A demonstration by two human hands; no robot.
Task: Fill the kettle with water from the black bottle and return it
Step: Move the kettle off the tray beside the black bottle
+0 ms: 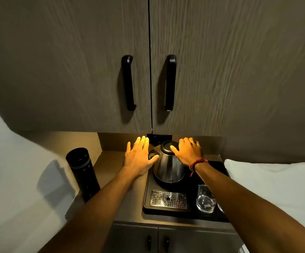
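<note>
A steel kettle [168,165] with a black lid stands on its base at the back of a black tray [148,201]. My left hand [139,157] is spread open just left of the kettle, its thumb close to the spout side. My right hand [188,152] hovers open at the kettle's right, thumb near the lid, a red thread on the wrist. A tall black bottle [82,172] stands capped on the counter at the left, apart from both hands.
The tray also holds a perforated metal drip grate [168,199] and a clear glass [204,199], partly behind my right forearm. Cabinet doors with black handles [128,83] hang overhead. A white pillow [275,179] lies to the right, a white wall to the left.
</note>
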